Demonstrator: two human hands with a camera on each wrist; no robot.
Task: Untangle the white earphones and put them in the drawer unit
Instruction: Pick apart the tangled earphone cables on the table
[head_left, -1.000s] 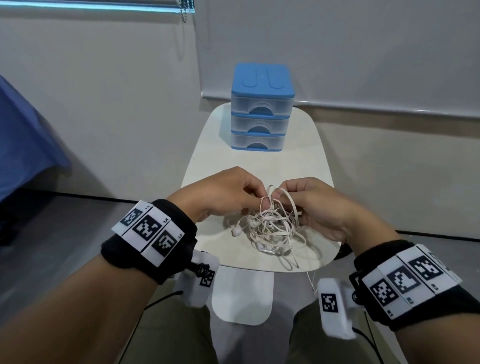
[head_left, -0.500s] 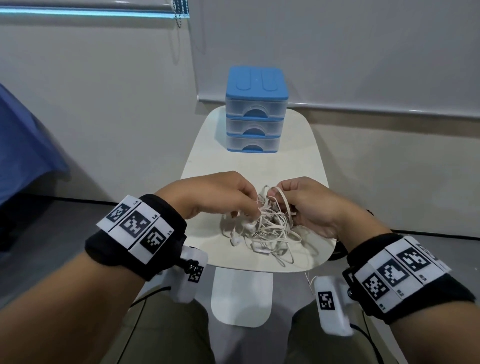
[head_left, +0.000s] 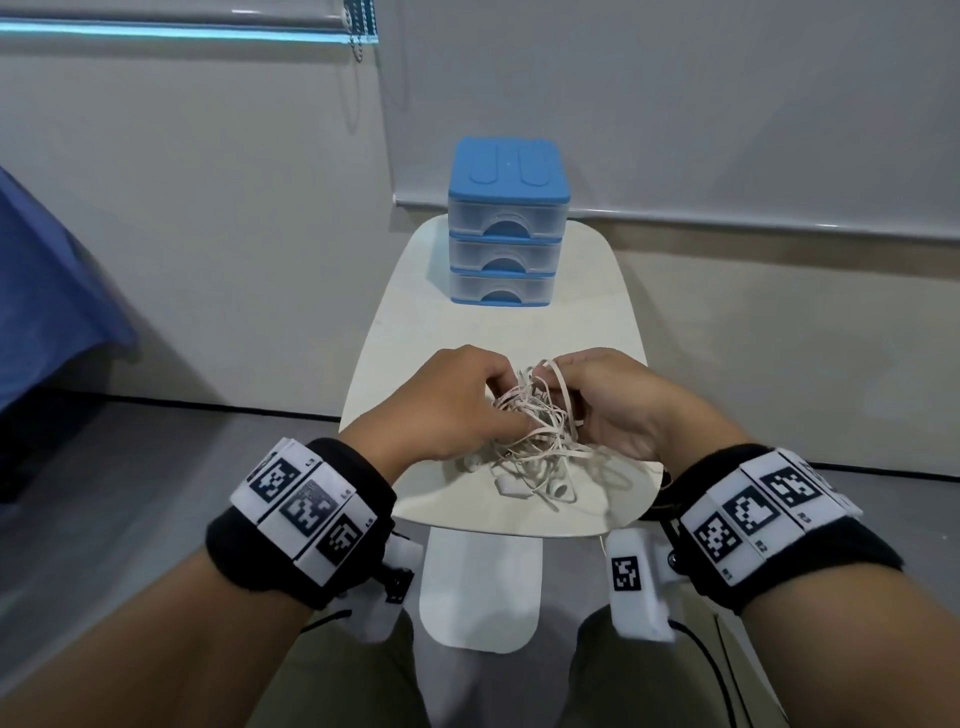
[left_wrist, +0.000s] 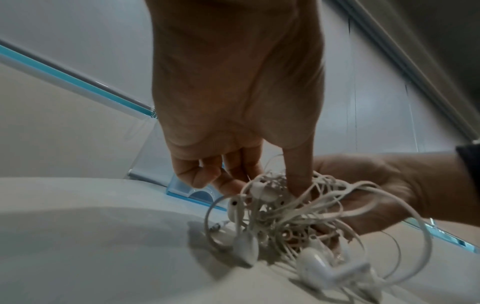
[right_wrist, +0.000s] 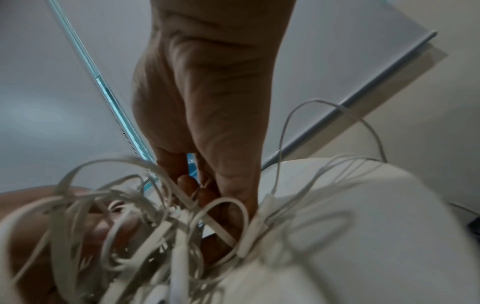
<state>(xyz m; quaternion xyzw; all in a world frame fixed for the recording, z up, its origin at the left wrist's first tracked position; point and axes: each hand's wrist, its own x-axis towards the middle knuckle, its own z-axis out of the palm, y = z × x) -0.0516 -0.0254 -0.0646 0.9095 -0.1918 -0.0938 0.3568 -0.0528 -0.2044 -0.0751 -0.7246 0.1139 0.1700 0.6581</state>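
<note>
Grey walls back a small white desk at frame centre. Left hand and right hand meet over its near edge, fingers curled into a knot of white earphones (each pinches cable strands), whose earbuds trail onto the desk below. Above them in the frame, well apart, stands a blue-topped drawer unit, all three drawers closed.
</note>
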